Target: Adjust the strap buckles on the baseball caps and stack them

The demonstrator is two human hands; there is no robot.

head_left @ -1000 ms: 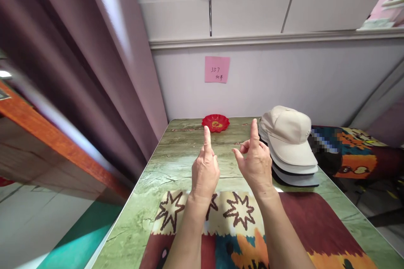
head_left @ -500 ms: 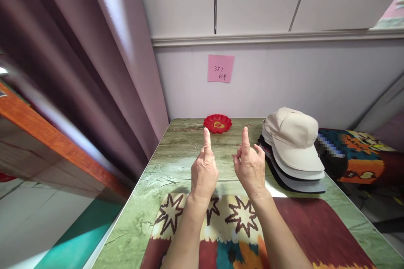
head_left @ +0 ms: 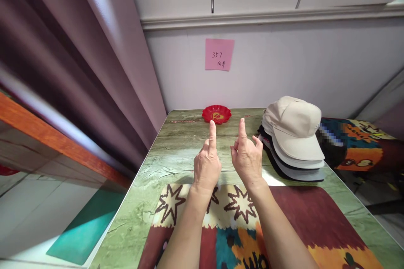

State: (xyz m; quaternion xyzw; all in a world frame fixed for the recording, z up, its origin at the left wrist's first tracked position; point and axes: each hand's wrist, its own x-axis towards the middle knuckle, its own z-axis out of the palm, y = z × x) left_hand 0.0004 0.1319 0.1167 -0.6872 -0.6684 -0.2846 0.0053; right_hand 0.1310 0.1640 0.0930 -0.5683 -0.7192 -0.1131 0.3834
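Note:
My left hand (head_left: 207,167) is raised over the table with its index finger stretched upward and the other fingers folded. To its right my right hand (head_left: 248,156) mirrors it, index finger pointing up and one outer digit sticking out. Neither hand holds anything, and a gap separates them. Just beyond the left fingertip lies a red scalloped dish (head_left: 216,114) with a gold pattern on its bottom. Close to the right hand stands a stack of caps (head_left: 295,128), a beige one on top with lighter and grey brims below.
A patterned mat (head_left: 303,214) covers the near part of the green wood-look table (head_left: 158,151). A pink note (head_left: 219,54) with handwriting sticks to the wall behind. Purple curtains (head_left: 104,50) hang on the left. Another patterned surface (head_left: 362,147) lies at the right.
The view has tilted down and the scene sits higher in the picture. My fingertips have come slightly closer together. Both hands keep the same pointing shape.

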